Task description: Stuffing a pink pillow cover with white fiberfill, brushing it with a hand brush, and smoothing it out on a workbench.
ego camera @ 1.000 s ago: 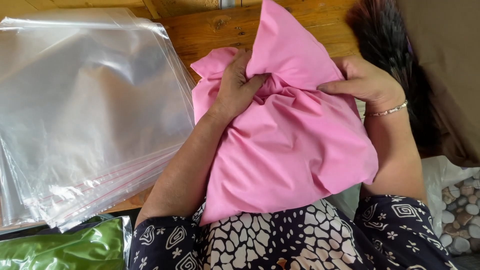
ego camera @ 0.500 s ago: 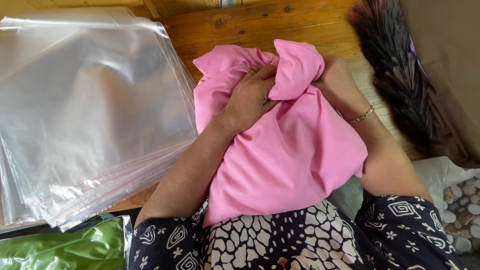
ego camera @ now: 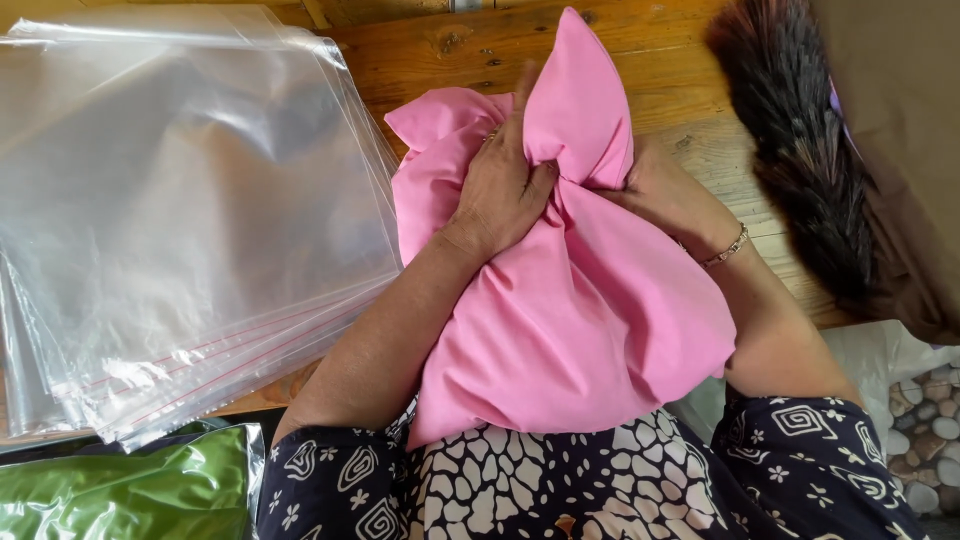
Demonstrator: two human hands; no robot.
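At centre frame we see the fingers [ego camera: 528, 180] of the left hand [ego camera: 500, 190] closed on a gathered fold of the pink cloth [ego camera: 580, 330], pinching it at the base of a peak of fabric that rises toward the top edge of the frame. The right hand [ego camera: 665, 195] meets it from the right side of that peak; its fingers are tucked into the fabric and mostly hidden, yet the hand is plainly pressed against and clutching the same fold. A thin bracelet [ego camera: 725, 247] sits at the right wrist. The pink cloth lies as a soft bundle from the middle of the wooden surface [ego camera: 650, 60] down onto the person's patterned dress [ego camera: 560, 480] at the lower edge. We judge the step in hand to be the gathering and compacting of the cloth, with both hands working at one pinch point. The next move, as we read it, calls for a firm hold on that fold and for the loose peak to be brought down flat without the bundle springing open. At left, well apart from the hands, lies a stack of clear plastic bags [ego camera: 180, 220] with red seal lines; a green packet [ego camera: 120, 490] shows at lower left, and a dark feather duster [ego camera: 800, 140] at upper right.
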